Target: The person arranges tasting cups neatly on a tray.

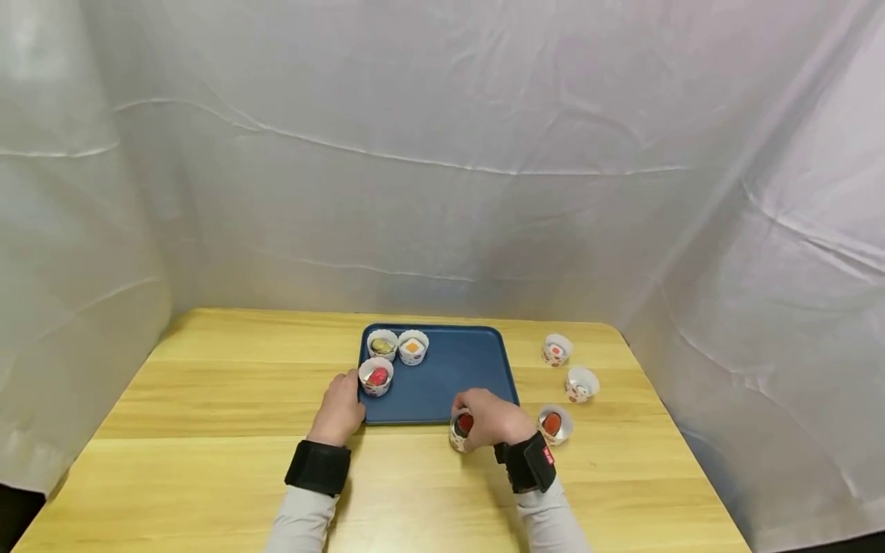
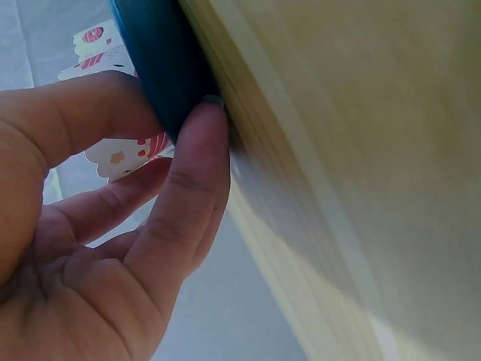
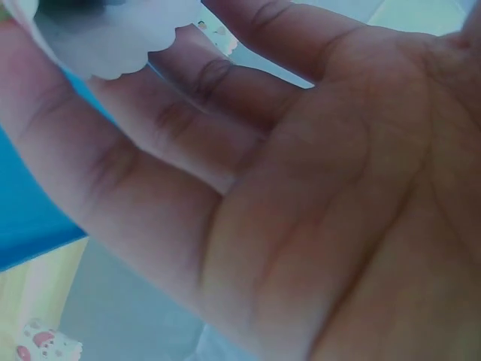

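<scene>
A blue tray (image 1: 459,369) lies on the wooden table. My left hand (image 1: 339,408) is at its near left corner; in the left wrist view, thumb and fingers pinch the tray's edge (image 2: 161,64). Between the fingers of my right hand (image 1: 496,418) is a white paper baking cup (image 1: 455,441) with a dark and red piece inside, at the tray's front edge. The right wrist view shows the cup's scalloped rim (image 3: 124,45) by the fingertips. On the tray's left side stand a cup with a red piece (image 1: 376,378), one with a yellowish-green piece (image 1: 382,346), and one with a white-and-orange piece (image 1: 413,348).
Right of the tray, three more paper cups stand on the table (image 1: 207,476): one with an orange-red piece (image 1: 555,425) close by my right wrist, one with a whitish piece (image 1: 581,384), and one with a white-and-red piece (image 1: 556,350). Pale cloth (image 1: 415,215) hangs behind and at both sides.
</scene>
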Demonstrator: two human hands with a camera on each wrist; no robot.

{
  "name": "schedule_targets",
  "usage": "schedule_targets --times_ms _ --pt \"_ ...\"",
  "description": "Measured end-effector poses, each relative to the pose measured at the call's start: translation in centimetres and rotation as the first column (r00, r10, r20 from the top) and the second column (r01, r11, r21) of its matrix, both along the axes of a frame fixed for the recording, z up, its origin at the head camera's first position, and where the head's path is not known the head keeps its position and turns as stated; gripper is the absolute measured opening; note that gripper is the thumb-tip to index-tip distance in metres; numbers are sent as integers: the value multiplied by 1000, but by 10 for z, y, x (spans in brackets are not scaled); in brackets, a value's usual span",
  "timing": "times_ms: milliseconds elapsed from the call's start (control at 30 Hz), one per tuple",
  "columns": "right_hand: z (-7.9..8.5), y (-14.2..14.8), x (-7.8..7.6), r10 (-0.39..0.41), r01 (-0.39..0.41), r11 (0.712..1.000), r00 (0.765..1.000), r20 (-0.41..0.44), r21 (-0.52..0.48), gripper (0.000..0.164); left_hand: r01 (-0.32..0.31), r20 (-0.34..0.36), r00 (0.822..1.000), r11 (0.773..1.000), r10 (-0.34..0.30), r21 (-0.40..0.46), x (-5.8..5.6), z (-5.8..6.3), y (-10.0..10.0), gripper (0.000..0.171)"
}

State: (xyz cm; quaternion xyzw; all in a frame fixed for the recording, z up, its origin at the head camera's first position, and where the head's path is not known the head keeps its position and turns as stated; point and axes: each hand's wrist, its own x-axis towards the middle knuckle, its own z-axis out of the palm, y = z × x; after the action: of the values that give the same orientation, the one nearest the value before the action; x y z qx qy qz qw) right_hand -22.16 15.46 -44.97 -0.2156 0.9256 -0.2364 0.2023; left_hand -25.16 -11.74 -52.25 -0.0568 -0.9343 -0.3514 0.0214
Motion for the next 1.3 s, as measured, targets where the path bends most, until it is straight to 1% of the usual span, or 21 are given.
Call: schedule_targets --times_ms 133,300,433,533,600,733,933,1000,1133,1300 --pt "-1 -1 -1 -6 6 1000 1000 10 1 35 -1 15 1000 1000 1 1 1 1 0 48" --pt "6 -4 -6 -3 3 1000 1000 23 -10 37 4 -14 1000 1000 -4 12 0 3 -3 49" --pt "14 -7 -12 13 -13 1000 1000 8 -9 37 -9 17 1000 1000 9 18 -1 4 -5 49" --pt "18 -8 -17 4 -4 1000 1000 -20 -6 36 -13 46 999 1000 12 21 -3 6 -4 49" --pt "18 -10 -21 -11 11 1000 999 -37 -5 36 -11 51 999 1000 10 25 -4 6 -4 49" --pt "14 -17 -31 -27 28 999 998 -48 17 38 -10 53 999 999 8 43 -4 4 -3 49" --pt "6 -30 -45 -5 7 1000 999 -47 25 46 -16 55 998 998 13 57 -3 2 -4 50" --pt "3 -35 -50 -7 8 1000 999 -49 22 46 -14 55 998 998 11 58 -4 2 -4 50" --pt "-3 -44 -60 -9 11 999 997 -74 32 41 -5 46 999 998 2 58 -6 2 -5 49" --pt "-12 -55 -69 -3 7 999 996 -90 42 43 -5 46 999 998 2 68 -5 1 -4 49"
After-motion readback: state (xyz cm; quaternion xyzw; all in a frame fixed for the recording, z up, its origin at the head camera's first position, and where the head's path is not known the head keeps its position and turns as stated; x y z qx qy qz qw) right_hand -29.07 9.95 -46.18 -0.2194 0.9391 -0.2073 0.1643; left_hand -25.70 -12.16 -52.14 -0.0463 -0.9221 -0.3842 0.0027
